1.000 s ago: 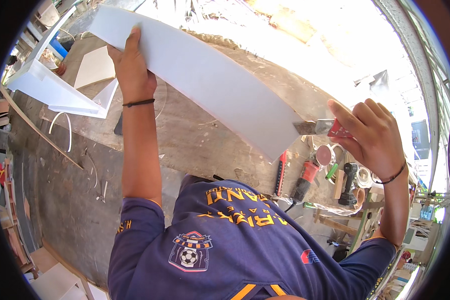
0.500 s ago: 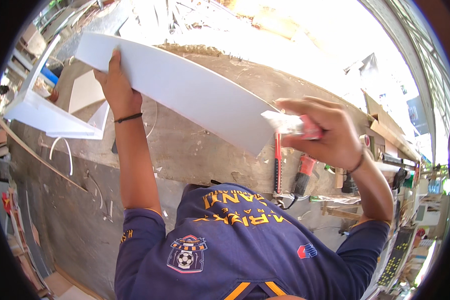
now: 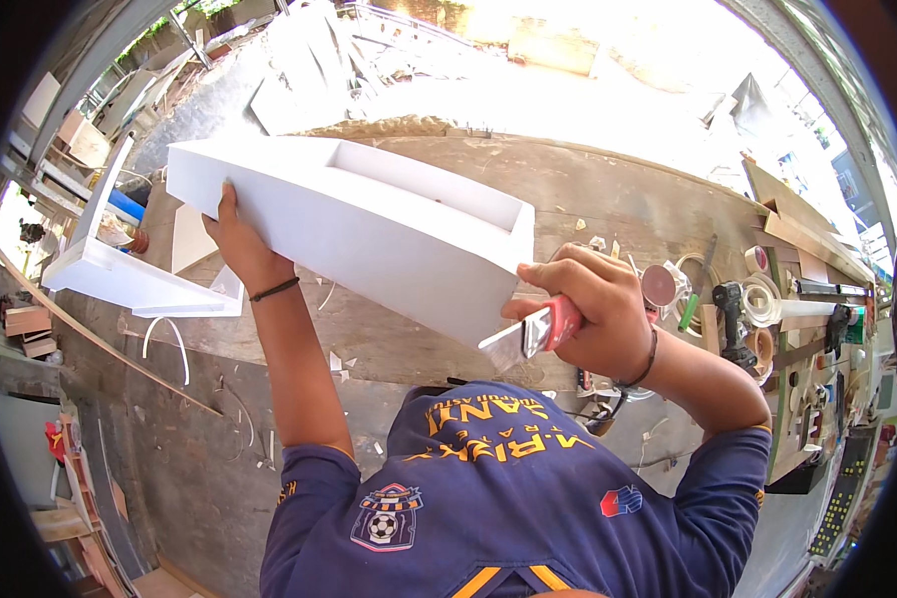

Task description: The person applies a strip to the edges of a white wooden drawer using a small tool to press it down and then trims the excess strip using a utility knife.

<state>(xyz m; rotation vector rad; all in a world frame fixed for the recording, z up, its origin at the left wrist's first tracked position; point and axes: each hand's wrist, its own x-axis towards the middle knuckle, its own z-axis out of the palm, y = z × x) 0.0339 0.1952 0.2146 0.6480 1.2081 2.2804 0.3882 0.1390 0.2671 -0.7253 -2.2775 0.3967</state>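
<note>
A long white box-shaped piece (image 3: pixel 359 239) is held up slantwise over the workbench, its broad flat side toward me and a long recess showing along its far side. My left hand (image 3: pixel 241 244) grips its near edge toward the left end, thumb on the flat side and the other fingers hidden behind. At the right end, my right hand (image 3: pixel 596 311) is closed round a red-handled tool (image 3: pixel 528 339) with a broad silvery blade. The blade points left and down, beside the lower right corner of the white piece. A fingertip of this hand meets the piece's end corner.
A white angled frame (image 3: pixel 140 277) lies to the left on the brown workbench (image 3: pixel 409 344). Over on the right are a cordless drill (image 3: pixel 733 324), rolls of tape (image 3: pixel 760 299), a green-handled tool (image 3: pixel 690 312) and wooden boards (image 3: pixel 817 249). White scraps and curled strips lie about.
The white piece has turned, so its recessed far side now shows. My right hand has moved lower and nearer with the bladed tool, which now points down and left. My left hand keeps its grip.
</note>
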